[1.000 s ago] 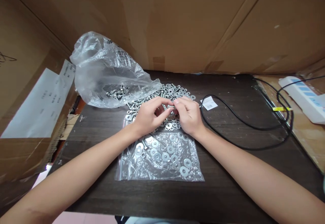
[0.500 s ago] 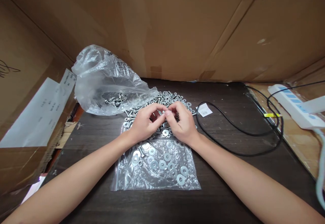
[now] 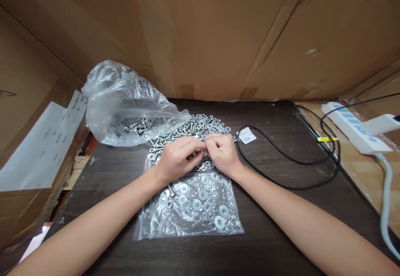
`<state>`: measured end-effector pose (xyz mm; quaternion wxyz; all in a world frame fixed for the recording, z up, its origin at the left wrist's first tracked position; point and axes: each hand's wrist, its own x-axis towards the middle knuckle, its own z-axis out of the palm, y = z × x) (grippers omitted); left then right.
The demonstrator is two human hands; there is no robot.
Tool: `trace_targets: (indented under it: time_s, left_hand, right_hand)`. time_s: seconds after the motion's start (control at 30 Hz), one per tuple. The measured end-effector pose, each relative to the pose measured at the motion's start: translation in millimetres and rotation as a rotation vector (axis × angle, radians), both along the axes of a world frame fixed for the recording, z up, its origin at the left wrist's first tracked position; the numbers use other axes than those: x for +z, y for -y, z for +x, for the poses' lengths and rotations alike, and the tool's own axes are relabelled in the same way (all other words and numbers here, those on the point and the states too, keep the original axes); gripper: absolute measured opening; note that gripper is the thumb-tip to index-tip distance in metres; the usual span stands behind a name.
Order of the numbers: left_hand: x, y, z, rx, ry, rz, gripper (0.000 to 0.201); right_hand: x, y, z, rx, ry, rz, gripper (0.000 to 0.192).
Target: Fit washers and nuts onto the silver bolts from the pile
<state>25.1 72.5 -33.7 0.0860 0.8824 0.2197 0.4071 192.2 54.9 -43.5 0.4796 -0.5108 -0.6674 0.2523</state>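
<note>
My left hand [image 3: 179, 157] and my right hand [image 3: 221, 151] meet over a heap of bolts, nuts and washers [image 3: 201, 124]. The left thumb and fingers pinch a small shiny piece that looks like a bolt. Curled against its end, the right fingers are closed; whatever lies inside them is hidden. Just below the hands lies a flat zip bag [image 3: 187, 230] with several loose washers [image 3: 203, 194] and a bolt [image 3: 171, 190] on it.
A large clear plastic bag [image 3: 109, 96] with more bolts inside slumps at the back left. To the right are a white paper slip [image 3: 246, 135], a looped black cable [image 3: 289, 188] and a power strip [image 3: 356, 130]. Cardboard walls [image 3: 212, 38] enclose the dark table [image 3: 262, 234].
My hands have turned over slightly, and the right fingers have curled tighter into a fist-like grip. The whole view has shifted a little, moving the scene leftward.
</note>
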Motion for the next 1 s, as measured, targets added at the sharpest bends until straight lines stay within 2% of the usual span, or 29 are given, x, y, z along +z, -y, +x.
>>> trace_targets:
  time_s: [0.07,0.13,0.27,0.33,0.4,0.5,0.6,0.8,1.0]
  left_hand:
    - [0.6,0.1,0.4,-0.002,0.021,-0.097,0.008]
    - [1.8,-1.3,0.1,0.008,0.085,-0.299,0.009]
    - [5.5,-8.6,-2.8,0.002,0.239,-0.756,0.015]
    - [7.5,-11.7,-4.2,-0.064,0.262,-0.882,0.016]
    - [9.1,-13.0,-5.0,-0.108,0.264,-0.918,0.015]
    - [9.5,-11.3,-4.7,-0.085,0.259,-0.877,0.014]
    - [7.4,-7.9,-3.9,-0.046,0.233,-0.783,0.012]
    - [2.3,-2.4,-2.9,-0.046,0.157,-0.346,0.008]
    - [-1.3,-1.2,-2.3,-0.068,0.030,-0.050,0.016]
  right_hand:
    - [1.4,0.8,-0.4,-0.006,-0.009,0.000,0.050]
    - [4.6,2.7,-1.0,0.001,0.004,0.040,0.050]
    - [11.3,7.4,-2.6,0.041,0.066,0.168,0.025]
    - [11.8,9.0,-3.5,0.056,0.109,0.207,0.014]
    - [10.4,9.8,-4.3,0.067,0.157,0.243,0.012]
    - [8.4,10.1,-5.0,0.058,0.194,0.274,0.010]
    - [8.9,9.8,-4.9,0.045,0.197,0.274,0.017]
    - [7.0,6.7,-1.9,0.037,0.155,0.165,0.045]
    - [-1.3,2.3,1.8,0.022,0.086,-0.005,0.048]
